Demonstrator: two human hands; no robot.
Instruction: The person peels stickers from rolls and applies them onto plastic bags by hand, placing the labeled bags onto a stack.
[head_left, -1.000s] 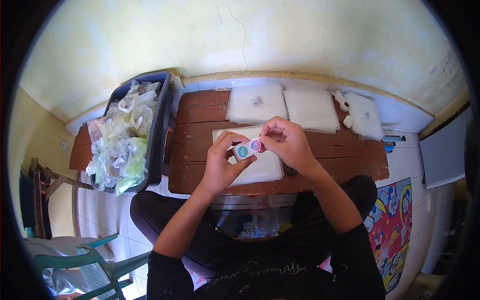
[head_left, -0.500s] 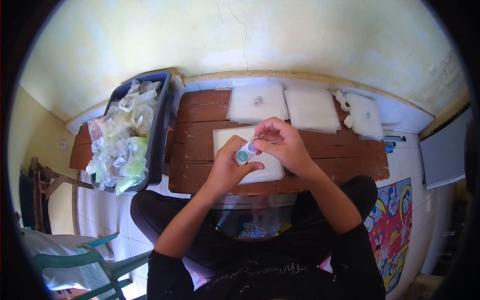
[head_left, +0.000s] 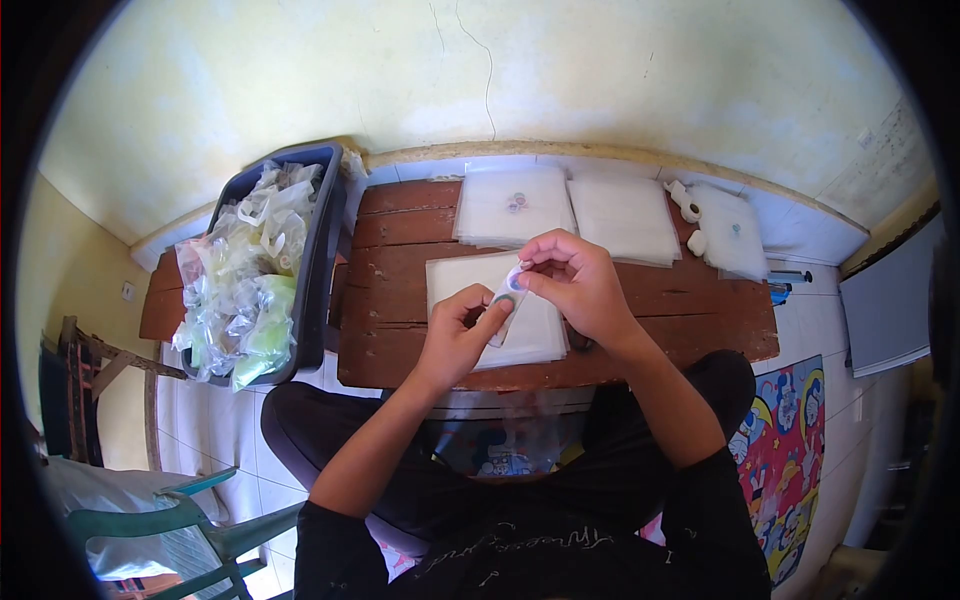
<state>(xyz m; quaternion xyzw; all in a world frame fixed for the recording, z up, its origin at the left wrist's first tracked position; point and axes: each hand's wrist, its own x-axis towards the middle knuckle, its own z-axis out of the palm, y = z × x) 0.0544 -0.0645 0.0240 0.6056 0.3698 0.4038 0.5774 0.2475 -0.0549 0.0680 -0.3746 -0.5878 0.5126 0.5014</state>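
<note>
Landmark = front stack (head_left: 541,335): thin, see-through plastic sheets (or flat bags, can't tell which), lying on the brown wooden bench (head_left: 660,310).

Sticker strip (head_left: 510,290) is held above the front stack, tilted, top end away from the person. White-ish backing w/ round printed stickers: purple-ish one nr the top, green-ish one lower, partly under the thumb. Print too small to read.

L hand (head_left: 462,328): pinching lower part of strip, thumb on face, fingers curled behind. R hand (head_left: 570,282): thumb + fingertips closed on top end of strip. Can't tell if a sticker is lifted off its backing there.

Handling (my guess): strip is v. light, thin, bendy; backing prob slick, sticker side tacky, creases/tears if yanked. Best hold = backing edges, one pinch ea. end; keep skin off glue. Sheets prob light, floppy, slippery, stack slides easily; grab by a corner.

Around front stack: rear stack (head_left: 540,205) beyond it, w/ round stickers showing; middle stack (head_left: 625,220) beyond + right; far-right stack (head_left: 735,245) further right, w/ white rolls (head_left: 688,205) at its left edge. Dark bin (head_left: 325,250) of crumpled plastic bags (head_left: 258,250) is left of it.
</note>
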